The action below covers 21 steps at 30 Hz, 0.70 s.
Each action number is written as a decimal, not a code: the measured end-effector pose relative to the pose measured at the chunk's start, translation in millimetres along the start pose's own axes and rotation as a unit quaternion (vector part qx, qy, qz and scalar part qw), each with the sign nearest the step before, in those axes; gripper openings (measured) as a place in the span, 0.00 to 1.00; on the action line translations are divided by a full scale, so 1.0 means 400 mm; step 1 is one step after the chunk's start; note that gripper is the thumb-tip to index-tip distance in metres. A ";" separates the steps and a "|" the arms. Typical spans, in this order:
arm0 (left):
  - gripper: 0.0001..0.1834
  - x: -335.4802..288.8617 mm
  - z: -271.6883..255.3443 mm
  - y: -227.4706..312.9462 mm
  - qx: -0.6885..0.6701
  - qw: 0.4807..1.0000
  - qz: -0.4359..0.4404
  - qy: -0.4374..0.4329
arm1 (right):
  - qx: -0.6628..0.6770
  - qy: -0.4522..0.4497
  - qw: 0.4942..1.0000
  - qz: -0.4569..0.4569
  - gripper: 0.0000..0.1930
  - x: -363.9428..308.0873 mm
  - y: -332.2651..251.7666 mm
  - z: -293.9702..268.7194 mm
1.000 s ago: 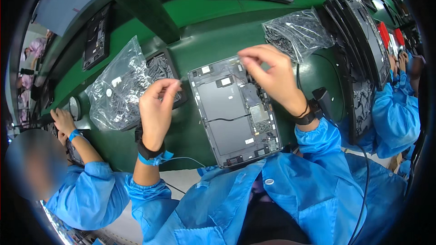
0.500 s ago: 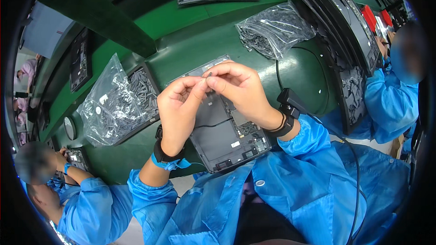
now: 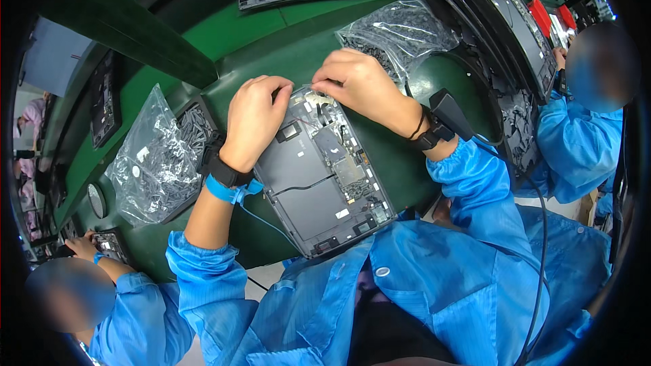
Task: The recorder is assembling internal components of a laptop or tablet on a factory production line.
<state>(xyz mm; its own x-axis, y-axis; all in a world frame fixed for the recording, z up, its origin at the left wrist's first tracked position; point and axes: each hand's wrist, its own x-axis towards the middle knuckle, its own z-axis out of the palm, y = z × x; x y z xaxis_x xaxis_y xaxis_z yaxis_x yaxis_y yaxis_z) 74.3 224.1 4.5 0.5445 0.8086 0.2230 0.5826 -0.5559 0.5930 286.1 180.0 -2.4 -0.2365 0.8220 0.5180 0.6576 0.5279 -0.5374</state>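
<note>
A dark grey laptop casing (image 3: 293, 190) lies on the green bench in front of me, its inside showing a circuit board and a black cable. My left hand (image 3: 260, 116) is closed at the casing's far left corner, thumb against the fingers. At the far edge, a short gap to the right, my right hand (image 3: 363, 83) is pinched too, its fingertips over the end of the board. Whatever either pinch holds is too small or hidden to make out. Black bands circle both wrists, and a blue strap (image 3: 227, 192) with a cord is on the left one.
A clear bag (image 3: 152, 156) of small grey strips rests on a dark tray at left. Another bag (image 3: 407, 24) of small dark pieces lies at far right. Beyond it stand stacked casings (image 3: 505, 20). Co-workers in blue sleeves (image 3: 580, 149) sit on both sides. A round dish (image 3: 97, 200) is at left.
My hands, earlier together around a small dark piece over the casing, have parted and moved to its far edge. More of the casing shows, and the whole view has shifted slightly.
</note>
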 end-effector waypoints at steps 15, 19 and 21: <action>0.06 0.000 0.045 -0.016 -0.032 0.996 0.086 0.018 | -0.208 -0.112 0.969 -0.079 0.03 0.046 -0.013 0.015; 0.06 0.001 0.048 -0.018 -0.036 0.994 0.098 0.025 | -0.101 -0.104 0.989 -0.019 0.02 0.050 0.016 0.006; 0.06 0.002 0.048 -0.020 -0.041 0.993 0.108 0.023 | -0.083 -0.134 0.987 -0.016 0.03 0.052 0.021 0.003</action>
<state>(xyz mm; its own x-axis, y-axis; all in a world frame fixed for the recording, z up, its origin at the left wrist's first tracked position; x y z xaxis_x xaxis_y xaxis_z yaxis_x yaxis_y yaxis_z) 81.8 225.6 -14.8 0.6221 0.6807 0.3868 0.4022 -0.7017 0.5881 286.0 201.6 3.0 -0.4252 0.8438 0.3274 0.7495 0.5310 -0.3953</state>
